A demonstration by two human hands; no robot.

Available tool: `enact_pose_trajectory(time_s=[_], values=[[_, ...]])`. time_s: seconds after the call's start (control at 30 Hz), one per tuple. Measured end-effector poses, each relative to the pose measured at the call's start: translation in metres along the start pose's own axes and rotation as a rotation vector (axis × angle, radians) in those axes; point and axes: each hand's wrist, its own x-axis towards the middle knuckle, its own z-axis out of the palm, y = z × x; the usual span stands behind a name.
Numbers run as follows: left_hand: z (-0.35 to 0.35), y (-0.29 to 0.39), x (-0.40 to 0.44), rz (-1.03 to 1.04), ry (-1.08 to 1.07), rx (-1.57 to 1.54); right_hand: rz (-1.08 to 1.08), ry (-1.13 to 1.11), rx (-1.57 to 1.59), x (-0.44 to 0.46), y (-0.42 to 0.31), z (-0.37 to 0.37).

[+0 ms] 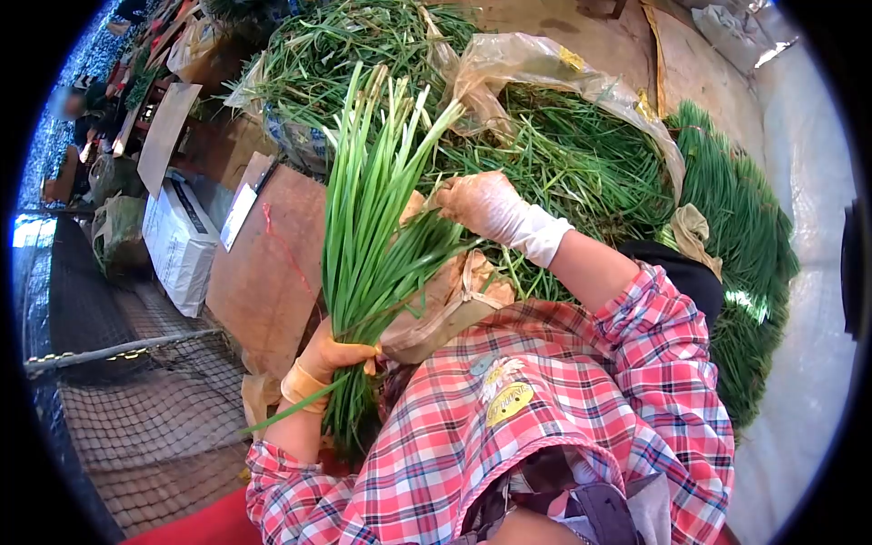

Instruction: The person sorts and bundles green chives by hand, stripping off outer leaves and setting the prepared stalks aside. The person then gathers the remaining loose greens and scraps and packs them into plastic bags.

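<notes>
A bunch of chives point(377, 204) stands nearly upright in front of me, its pale cut stem ends at the top. My left hand point(334, 356), in a pale orange-tinted glove, is wrapped round its lower, leafy part. Some leaves on the bunch's right side splay outward. Beside them is my right hand point(481, 207) in a whitish glove, its fingers bent and pressed together. Whatever its fingertips may pinch is too small to make out. Below and behind the bunch is a brownish, stained cloth-like thing point(436, 313) with a tied strap, partly hidden.
Loose chives point(581, 154) lie heaped beyond my right hand, partly under a clear plastic sheet point(536, 59). Chives in neat rows point(740, 236) are stacked at the right. Leftward are a brown board point(263, 282), a white package point(177, 245) and black netting point(163, 418). A person is far left.
</notes>
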Motion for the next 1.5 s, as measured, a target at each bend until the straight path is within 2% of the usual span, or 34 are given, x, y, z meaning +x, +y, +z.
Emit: enact_pose_trajectory(time_s=[0.03, 0.07, 0.1, 0.17, 0.2, 0.23, 0.27, 0.3, 0.33, 0.4, 0.47, 0.53, 0.6, 0.67, 0.73, 0.8, 0.83, 0.93, 1.03, 1.07, 1.1, 1.13, 1.17, 1.2, 1.23, 1.33, 1.37, 1.47, 1.5], values=[[-0.001, 0.002, -0.003, -0.035, 0.033, 0.010, -0.022, 0.071, 0.000, -0.001, 0.004, 0.008], [-0.001, 0.004, -0.006, -0.070, 0.065, 0.021, -0.012, 0.141, 0.168, -0.004, 0.013, 0.010], [0.001, 0.008, -0.009, -0.083, 0.098, 0.001, 0.055, 0.277, 0.117, -0.007, 0.028, 0.013], [-0.017, 0.000, -0.012, -0.086, 0.088, 0.038, 0.457, 0.214, 0.135, -0.014, 0.076, 0.006], [-0.024, -0.003, -0.013, -0.084, 0.080, 0.080, 0.431, 0.293, 0.050, -0.030, 0.109, 0.012], [-0.023, -0.003, -0.016, -0.093, 0.107, 0.070, 0.525, 0.047, -0.117, -0.044, 0.126, 0.021], [-0.024, -0.004, -0.017, -0.093, 0.107, 0.069, 0.484, -0.370, -0.277, -0.063, 0.128, 0.031], [-0.025, -0.006, -0.017, -0.104, 0.120, 0.054, 0.614, -0.608, -0.298, -0.081, 0.117, 0.043], [-0.026, -0.007, -0.017, -0.117, 0.130, 0.038, 0.585, -0.935, -0.391, -0.084, 0.111, 0.046], [-0.024, -0.008, -0.013, -0.098, 0.122, -0.005, 0.610, -1.086, -0.365, -0.089, 0.108, 0.041], [-0.021, -0.011, -0.014, -0.098, 0.127, -0.041, 0.632, -0.621, -0.061, -0.081, 0.082, 0.006], [-0.018, -0.010, -0.012, -0.112, 0.153, 0.024, 0.453, -0.089, 0.546, -0.069, 0.056, -0.011], [-0.014, -0.006, -0.011, -0.141, 0.187, 0.047, 0.262, 0.082, 0.869, -0.043, 0.026, 0.004], [-0.020, -0.011, -0.010, -0.129, 0.122, 0.060, 0.085, 0.040, 0.445, -0.014, -0.012, 0.002], [-0.019, -0.011, -0.011, -0.134, 0.131, 0.108, 0.174, -0.379, 0.265, 0.012, -0.047, -0.014], [-0.020, -0.011, -0.010, -0.141, 0.135, 0.155, -0.046, -0.028, 0.313, 0.012, -0.048, 0.001], [-0.020, -0.013, -0.010, -0.132, 0.131, 0.158, -0.090, -0.074, 0.290, 0.017, -0.045, 0.003], [-0.020, -0.011, -0.011, -0.130, 0.129, 0.172, -0.133, -0.001, 0.394, 0.012, -0.037, 0.002], [-0.018, -0.008, -0.008, -0.107, 0.136, 0.197, 0.100, -0.102, 0.235, 0.023, -0.020, -0.004], [-0.016, -0.008, -0.008, -0.088, 0.140, 0.214, 0.157, 0.149, 0.584, 0.012, -0.001, -0.002], [-0.015, -0.008, -0.009, -0.089, 0.133, 0.209, 0.304, 0.219, 0.956, 0.009, 0.030, 0.012], [-0.014, -0.007, -0.011, -0.100, 0.139, 0.182, 0.309, 0.346, 1.171, 0.002, 0.061, 0.013], [-0.013, -0.008, -0.010, -0.113, 0.139, 0.155, 0.447, 0.435, 0.966, -0.012, 0.089, 0.003], [-0.013, -0.011, -0.009, -0.118, 0.111, 0.153, 0.651, 0.520, 1.040, -0.026, 0.109, -0.010], [-0.014, -0.015, -0.008, -0.100, 0.126, 0.135, 0.768, 0.535, 0.849, -0.041, 0.129, -0.016], [-0.014, -0.023, -0.006, -0.083, 0.154, 0.168, 0.937, 0.396, 0.489, -0.083, 0.158, -0.026], [-0.012, -0.021, -0.008, -0.083, 0.169, 0.146, 0.885, 0.400, 0.341, -0.106, 0.204, -0.004], [-0.021, -0.030, -0.009, -0.067, 0.163, 0.135, 0.986, 0.608, 0.327, -0.142, 0.248, 0.002], [-0.025, -0.036, -0.009, 0.015, 0.180, 0.204, 0.625, 0.598, 0.300, -0.162, 0.269, 0.026]])
